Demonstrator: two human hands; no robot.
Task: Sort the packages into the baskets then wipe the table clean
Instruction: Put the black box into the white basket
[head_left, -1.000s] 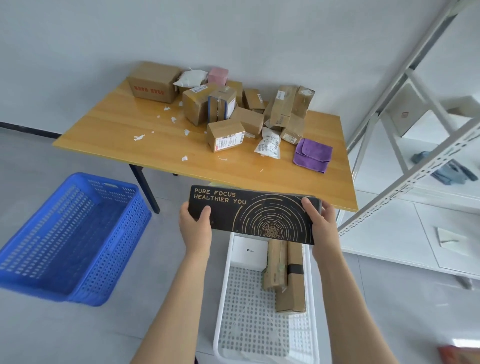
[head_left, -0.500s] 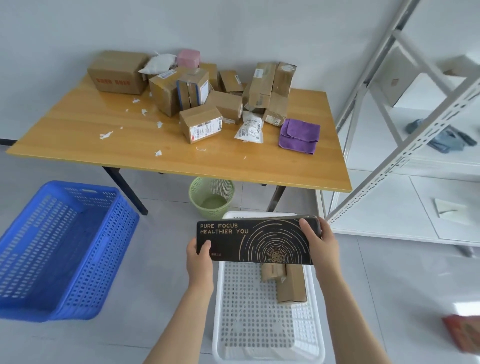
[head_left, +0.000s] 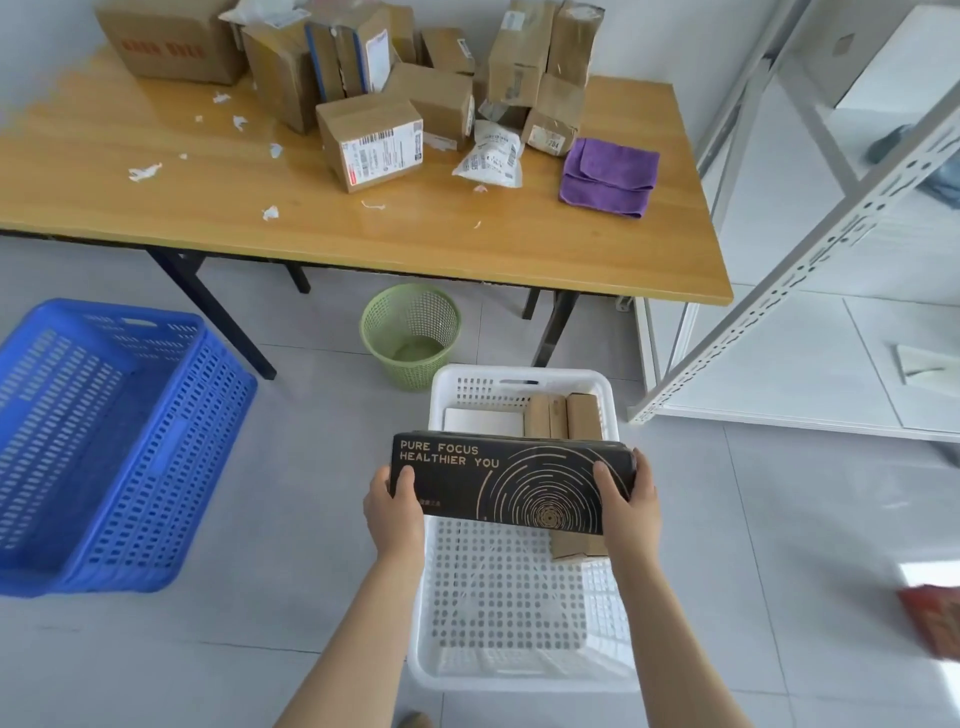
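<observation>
Long flat black printed carton (head_left: 511, 486) is gripped at both short ends — left hand (head_left: 393, 512), right hand (head_left: 631, 506) — above white perforated plastic basket (head_left: 519, 670). Judged rigid, light, smooth-faced; end-holds adequate, approx. level.

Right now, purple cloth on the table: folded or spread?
Folded: the purple cloth lies doubled over, layered edges showing, flat on the wooden table.

Black box (head_left: 511, 486) over white basket (head_left: 522, 670)

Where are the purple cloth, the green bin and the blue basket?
purple cloth (head_left: 610, 174), head view, middle of fold
green bin (head_left: 415, 306), head view, inner back wall
blue basket (head_left: 171, 467), head view, right side wall
</observation>
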